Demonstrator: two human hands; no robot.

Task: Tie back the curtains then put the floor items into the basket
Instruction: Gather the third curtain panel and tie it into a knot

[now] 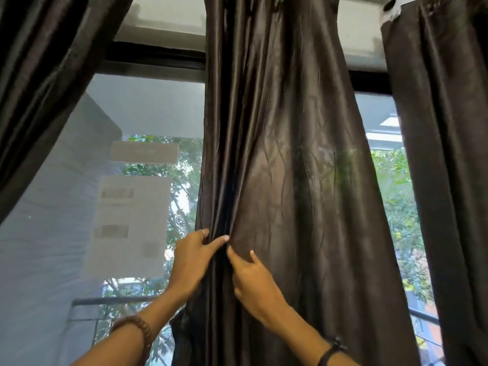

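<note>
- The left hand (pixel 191 262) has its grip closed on the left edge of the middle curtain (pixel 285 159), a dark brown, glossy satin panel: thumb laid across the front of a gathered fold, fingers curled behind the cloth, a ring on one finger.
- The right hand (pixel 253 283) rests on the same fold just beside the left hand, its grip narrow, forefinger and thumb pinching the fabric, the other fingers lying against the cloth.
- A brown beaded bracelet (pixel 137 326) sits on the left wrist and a black band (pixel 332 348) on the right wrist.
- The middle curtain hangs full length from the top of the view, creased and bunched into vertical pleats where the hands meet.
- A second dark satin curtain (pixel 39 75) is drawn to the upper left and a third (pixel 443 154) hangs at the right edge.
- Behind them, a black-framed window (pixel 155 56) shows green trees and pale paper sheets (pixel 132 223) stuck to the glass.
</note>
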